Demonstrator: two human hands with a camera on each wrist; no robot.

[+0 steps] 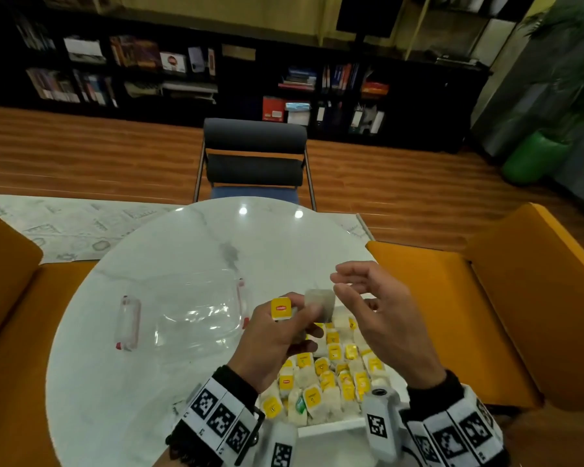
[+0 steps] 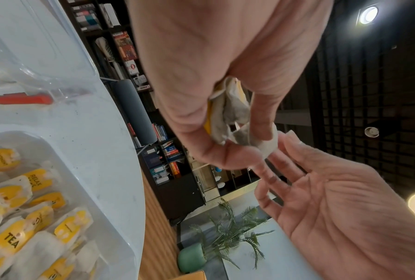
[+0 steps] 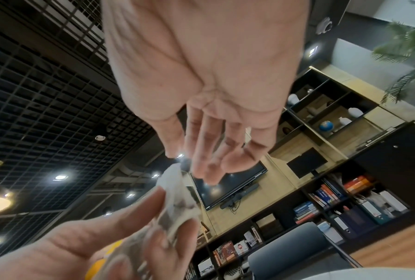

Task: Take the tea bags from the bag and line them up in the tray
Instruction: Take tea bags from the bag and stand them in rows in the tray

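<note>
My left hand (image 1: pixel 285 326) is raised above the white tray (image 1: pixel 331 430) and grips tea bags (image 1: pixel 319 303) with a yellow tag (image 1: pixel 280 308) sticking up; in the left wrist view the bags (image 2: pixel 230 113) are pinched between thumb and fingers. My right hand (image 1: pixel 361 291) hovers just right of them, fingers straight and spread, holding nothing; the right wrist view shows its fingertips (image 3: pixel 201 166) close to the white tea bag (image 3: pixel 175 191). The tray holds several tea bags (image 1: pixel 331 375) with yellow tags in rows. The clear plastic bag (image 1: pixel 196 315) lies flat to the left.
Everything sits on a round white marble table (image 1: pixel 149 264). Orange seats (image 1: pixel 469 315) flank it left and right, and a dark chair (image 1: pixel 253 160) stands at the far side. Dark bookshelves line the back wall.
</note>
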